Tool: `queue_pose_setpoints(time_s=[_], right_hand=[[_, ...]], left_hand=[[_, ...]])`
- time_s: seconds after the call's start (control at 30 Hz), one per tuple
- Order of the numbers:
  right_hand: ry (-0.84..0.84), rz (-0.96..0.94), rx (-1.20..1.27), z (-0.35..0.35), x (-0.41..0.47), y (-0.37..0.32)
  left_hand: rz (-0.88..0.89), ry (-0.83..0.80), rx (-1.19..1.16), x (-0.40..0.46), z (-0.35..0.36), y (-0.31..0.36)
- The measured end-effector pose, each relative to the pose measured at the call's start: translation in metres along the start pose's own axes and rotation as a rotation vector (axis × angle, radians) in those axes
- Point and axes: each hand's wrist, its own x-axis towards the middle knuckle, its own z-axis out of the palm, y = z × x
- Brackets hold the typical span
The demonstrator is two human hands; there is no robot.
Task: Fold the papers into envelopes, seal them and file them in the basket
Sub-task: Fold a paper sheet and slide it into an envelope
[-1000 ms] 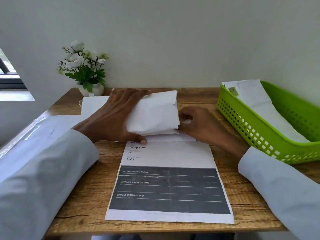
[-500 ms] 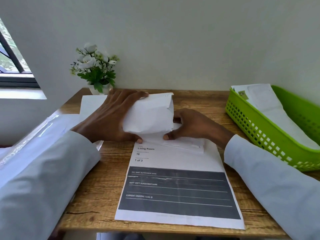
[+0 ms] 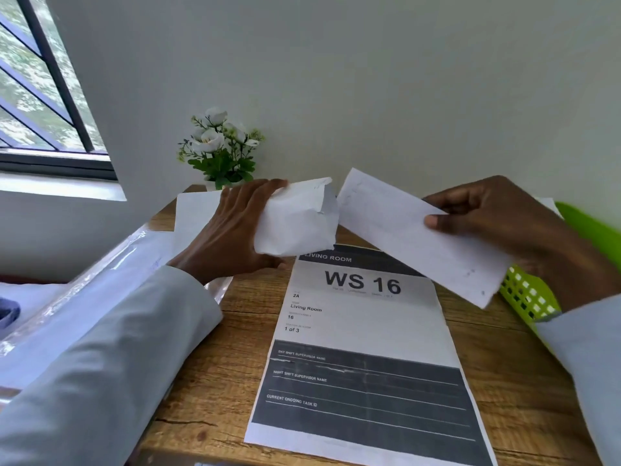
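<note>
Insertion step: folded paper about to go into envelope.
Left hand (image 3: 232,230) gripped the envelope (image 3: 297,220); right hand (image 3: 487,216) pinched the folded paper (image 3: 413,237). Next, probably: line its edge up with the opening.

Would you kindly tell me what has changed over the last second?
The right hand took a folded paper from beside the envelope and lifted it toward the basket. The left hand still grips the envelope; the printed sheet stayed flat.
</note>
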Motion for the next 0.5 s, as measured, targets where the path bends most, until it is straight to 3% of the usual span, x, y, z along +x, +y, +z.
queue_pose_setpoints(time_s=[0.23, 0.5], right_hand=[[-0.023, 0.010, 0.097, -0.011, -0.011, -0.007], [-0.177, -0.019, -0.046, 0.010, -0.006, -0.014]], left_hand=[[-0.052, 0.029, 0.006, -0.003, 0.000, -0.007], [0.094, 0.008, 0.160, 0.003, -0.001, 0.008]])
